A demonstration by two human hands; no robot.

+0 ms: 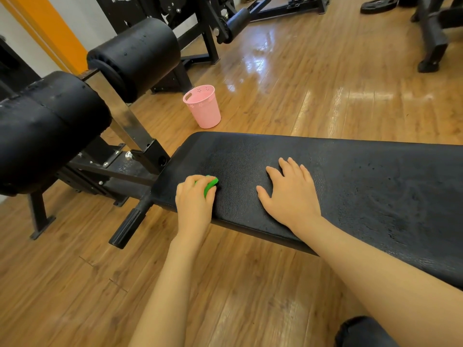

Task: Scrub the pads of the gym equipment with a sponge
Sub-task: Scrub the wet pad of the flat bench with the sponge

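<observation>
A long black bench pad (363, 186) runs across the view from centre to right, its surface wet and shiny. My left hand (194, 202) is closed around a green sponge (210, 185) and presses it on the pad's near left end. My right hand (290, 194) lies flat on the pad, fingers spread, a little to the right of the sponge. Two black roller pads, one near (42, 131) and one farther back (137, 56), sit on the bench frame at the left.
A pink plastic basket (203, 107) stands on the wooden floor behind the bench. A black handle (127, 229) sticks out from the frame below my left hand. Other black machines (431, 33) and a weight plate (378, 5) stand at the back.
</observation>
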